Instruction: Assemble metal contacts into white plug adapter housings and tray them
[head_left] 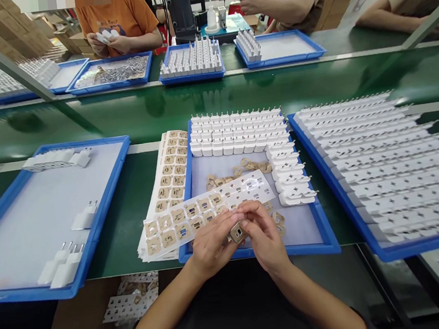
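Over the front of the middle tray, both my hands are closed around a small tan-faced piece [237, 233] with a dark opening in its centre; the fingers hide the rest of it. My left hand [212, 242] grips it from the left, fingertips across its top. From the right, my right hand [265, 235] pinches its edge with thumb and fingers. Beneath the left hand lies a sheet of tan square stickers [188, 217], its right part peeled bare. Loose tan pieces [256, 165] are scattered in the tray behind the hands.
White two-pin plugs [235, 134] line the back and right side of the blue middle tray [331, 234]. A sticker stack [169, 175] lies left of it. Plugs fill the right tray [372, 240]; several sit in the left tray [106, 184]. Across the green belt [197, 101], other people work.
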Tool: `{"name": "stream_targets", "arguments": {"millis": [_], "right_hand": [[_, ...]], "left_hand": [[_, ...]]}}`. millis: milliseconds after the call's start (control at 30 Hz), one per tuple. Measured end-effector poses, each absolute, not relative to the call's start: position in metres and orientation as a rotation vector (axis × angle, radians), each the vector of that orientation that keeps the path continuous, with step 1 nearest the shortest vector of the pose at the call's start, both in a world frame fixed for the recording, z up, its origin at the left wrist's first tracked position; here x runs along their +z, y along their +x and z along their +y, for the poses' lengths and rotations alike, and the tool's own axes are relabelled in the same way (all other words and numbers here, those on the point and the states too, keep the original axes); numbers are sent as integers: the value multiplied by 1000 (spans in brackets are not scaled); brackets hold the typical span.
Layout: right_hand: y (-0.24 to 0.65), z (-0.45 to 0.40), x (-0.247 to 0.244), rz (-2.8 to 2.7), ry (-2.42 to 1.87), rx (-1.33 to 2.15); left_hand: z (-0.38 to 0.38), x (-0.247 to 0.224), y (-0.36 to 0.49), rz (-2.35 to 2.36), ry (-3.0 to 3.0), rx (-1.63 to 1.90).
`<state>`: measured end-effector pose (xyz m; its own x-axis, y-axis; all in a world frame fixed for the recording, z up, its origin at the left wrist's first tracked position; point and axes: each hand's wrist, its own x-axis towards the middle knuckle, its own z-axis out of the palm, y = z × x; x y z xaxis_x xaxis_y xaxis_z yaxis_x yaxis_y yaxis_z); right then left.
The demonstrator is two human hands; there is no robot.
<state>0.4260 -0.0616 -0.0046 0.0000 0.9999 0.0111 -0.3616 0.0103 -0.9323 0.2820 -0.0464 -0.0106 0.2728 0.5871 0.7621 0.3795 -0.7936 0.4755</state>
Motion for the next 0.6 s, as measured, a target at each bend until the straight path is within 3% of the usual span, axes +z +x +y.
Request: {"name": "stream_targets", "arguments": {"millis": [333,600], "right_hand": [[446,-61,8,-1218,-1013,1453],[456,-52,11,-1561,-1070,911]], "left_hand": [[-46,-16,282,904,2260,1517],[-44,-13,282,1015,2325,1479]]}}
